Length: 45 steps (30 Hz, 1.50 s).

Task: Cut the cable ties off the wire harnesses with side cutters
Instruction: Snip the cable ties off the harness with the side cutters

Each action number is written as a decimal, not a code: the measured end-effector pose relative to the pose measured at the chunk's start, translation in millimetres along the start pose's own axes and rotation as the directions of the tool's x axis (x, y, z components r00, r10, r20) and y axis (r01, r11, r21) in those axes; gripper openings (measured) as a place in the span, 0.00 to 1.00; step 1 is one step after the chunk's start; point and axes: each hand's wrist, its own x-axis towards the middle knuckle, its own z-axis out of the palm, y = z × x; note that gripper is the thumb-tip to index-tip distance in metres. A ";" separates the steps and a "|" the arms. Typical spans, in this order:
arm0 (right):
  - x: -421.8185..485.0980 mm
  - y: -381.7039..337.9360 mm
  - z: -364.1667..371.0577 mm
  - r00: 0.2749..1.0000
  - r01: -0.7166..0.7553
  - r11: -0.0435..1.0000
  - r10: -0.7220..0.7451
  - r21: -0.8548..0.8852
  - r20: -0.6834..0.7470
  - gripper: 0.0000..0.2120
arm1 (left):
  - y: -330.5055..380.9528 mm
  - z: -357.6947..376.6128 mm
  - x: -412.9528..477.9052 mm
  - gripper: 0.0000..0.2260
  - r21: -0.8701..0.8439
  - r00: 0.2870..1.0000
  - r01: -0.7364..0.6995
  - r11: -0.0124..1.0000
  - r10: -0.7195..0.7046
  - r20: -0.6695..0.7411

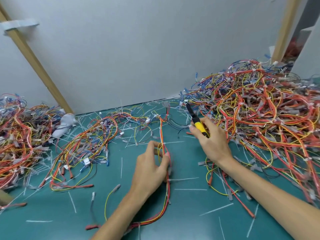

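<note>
I see a teal worktop (190, 213) spreading under and around the left hand (152, 167) and the right hand (210, 141). Beyond both hands a pale grey panel (121, 58) rises as the back wall, softly and evenly lit. Well left of the left hand a wooden batten (34, 61) slants across it, with pale tape (19, 25) near its top. Up and right of the right hand stands a wooden post (285, 26). Past it is a gap, perhaps another bay, but it is too blurred to tell.
</note>
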 end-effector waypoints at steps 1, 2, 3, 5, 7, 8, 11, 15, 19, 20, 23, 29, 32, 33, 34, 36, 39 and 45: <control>-0.1 -0.5 0.1 1.000 -0.003 1.000 0.003 0.004 0.002 0.15 | -3.2 -0.5 0.8 0.06 0.126 0.994 -0.091 0.988 0.098 -0.047; 0.0 -1.2 0.1 1.000 -0.012 1.000 0.012 0.007 0.005 0.17 | -4.4 -1.5 1.0 0.07 0.182 0.987 -0.130 0.975 0.144 -0.067; 0.2 -1.7 0.1 1.000 -0.024 1.000 0.024 0.012 0.008 0.18 | -5.3 -2.1 1.0 0.09 0.189 0.987 -0.124 0.974 0.141 -0.079; 0.7 -2.6 0.6 0.999 -0.037 0.999 0.036 0.017 0.013 0.18 | -8.1 -3.4 1.9 0.14 0.126 0.992 -0.067 0.990 0.079 -0.100; 1.4 -2.5 0.9 0.999 -0.037 0.999 0.037 0.009 0.011 0.18 | -11.2 -5.2 3.0 0.18 0.024 0.994 -0.037 0.999 0.039 -0.103; 2.0 -2.2 1.1 0.999 -0.039 0.999 0.039 0.006 0.009 0.18 | -12.5 -6.5 3.6 0.18 -0.034 0.996 -0.030 0.999 0.027 -0.086; 2.4 -2.1 1.0 0.999 -0.050 0.999 0.050 0.014 0.005 0.19 | -12.4 -7.9 0.1 0.15 -0.250 0.998 0.028 0.968 -0.013 0.062; 2.7 -2.7 0.6 0.998 -0.056 0.998 0.055 0.014 0.013 0.21 | -6.4 -4.4 -5.6 0.10 -0.458 0.981 0.134 0.879 -0.053 0.185; 2.5 -4.7 -0.4 0.999 -0.055 0.998 0.055 0.015 -0.003 0.21 | -1.3 -6.3 -4.4 0.04 -0.539 0.979 0.201 0.818 -0.146 0.143; 2.4 -5.3 -0.5 0.999 -0.052 0.999 0.052 0.014 -0.006 0.21 | -1.1 -7.0 -4.0 0.06 -0.505 0.978 0.210 0.837 -0.174 0.119; 2.5 -5.7 0.0 0.999 -0.046 0.999 0.046 0.008 0.000 0.20 | -2.6 -6.2 -4.1 0.15 -0.324 0.980 0.192 0.926 -0.198 0.017; 2.3 -3.6 0.2 0.999 -0.042 0.998 0.043 0.038 -0.009 0.18 | 1.0 -10.5 -5.9 0.17 0.242 0.987 -0.028 0.970 0.065 -0.145; 2.8 -3.0 0.4 0.999 -0.047 0.998 0.047 0.031 -0.013 0.18 | 7.8 -15.4 -8.9 0.13 0.408 0.988 -0.008 0.913 0.069 -0.135; 2.8 -2.8 0.5 0.999 -0.050 0.998 0.050 0.032 -0.011 0.18 | 9.6 -15.6 -9.8 0.13 0.445 0.992 0.024 0.895 0.034 -0.121; 3.0 -2.6 0.5 0.999 -0.049 0.998 0.049 0.032 -0.008 0.18 | 10.8 -15.0 -10.0 0.13 0.481 0.994 0.055 0.875 -0.003 -0.108; 2.8 -2.2 0.4 0.999 -0.040 0.999 0.040 0.020 -0.005 0.17 | 11.4 -13.5 -9.8 0.14 0.543 0.994 0.105 0.833 -0.069 -0.085; 2.8 -1.3 0.7 1.000 -0.019 1.000 0.019 -0.004 -0.010 0.17 | 9.8 -13.1 -9.7 0.13 0.541 0.988 0.152 0.827 -0.132 -0.076; 1.5 -1.7 0.7 1.000 -0.019 1.000 0.019 -0.025 0.002 0.19 | -1.4 -21.5 -1.8 0.03 0.161 0.973 0.229 0.960 -0.224 -0.047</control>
